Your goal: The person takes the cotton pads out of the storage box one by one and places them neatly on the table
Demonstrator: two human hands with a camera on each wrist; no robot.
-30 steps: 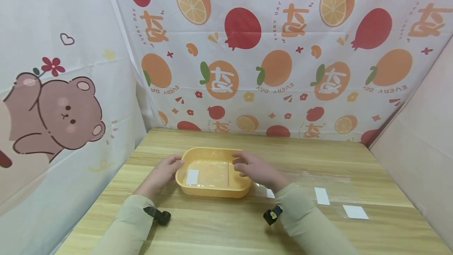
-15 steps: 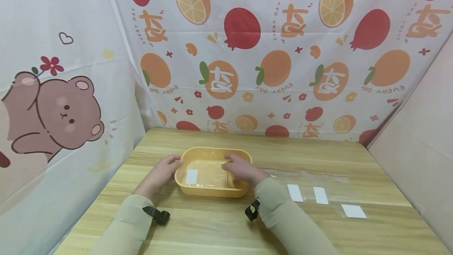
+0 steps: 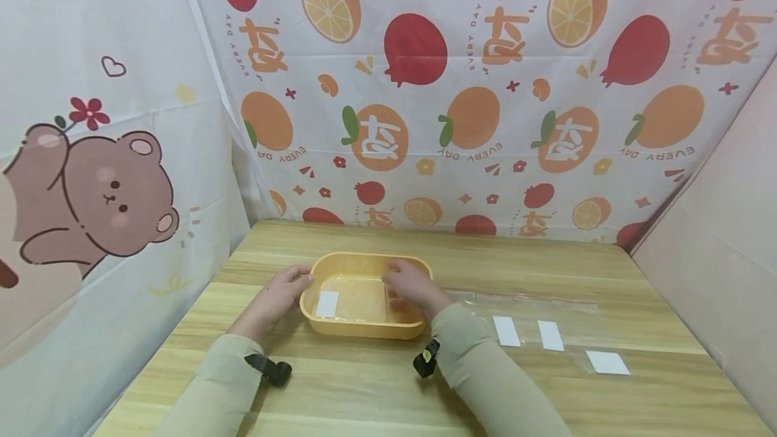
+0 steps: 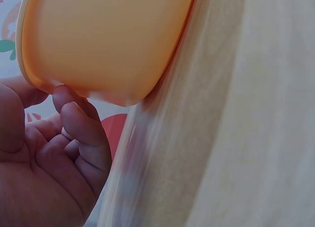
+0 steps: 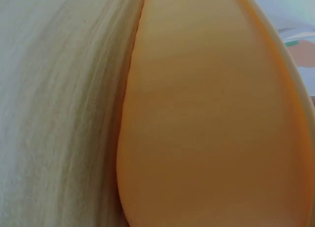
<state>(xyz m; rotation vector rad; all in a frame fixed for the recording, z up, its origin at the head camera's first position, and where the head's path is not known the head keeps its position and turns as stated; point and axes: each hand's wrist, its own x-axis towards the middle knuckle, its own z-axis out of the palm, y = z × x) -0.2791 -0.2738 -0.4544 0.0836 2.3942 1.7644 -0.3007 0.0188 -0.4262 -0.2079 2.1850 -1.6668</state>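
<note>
A yellow plastic basin (image 3: 364, 330) stands on the table, with a clear zip-lock bag (image 3: 358, 299) lying inside it. That bag bears a white label (image 3: 328, 304) near its left end. My left hand (image 3: 276, 299) holds the basin's left end; the left wrist view shows thumb and fingertips at its rim. My right hand (image 3: 415, 285) reaches over the right side into the basin, its curled fingers at the bag's zip edge, seemingly pinching it. In the right wrist view the basin's outer wall (image 5: 206, 118) fills the picture and hides the fingers.
Several clear zip-lock bags with white labels (image 3: 550, 335) lie overlapping on the wooden table (image 3: 364, 390), right of the basin. A fruit-print curtain (image 3: 419, 106) hangs behind, and a bear-print cloth (image 3: 115, 194) on the left. Black camera straps sit at both wrists.
My right hand has come left and down from above the basin's right side to the bag inside. The bag's zip edge has shifted slightly left. My left hand has stayed at the rim.
</note>
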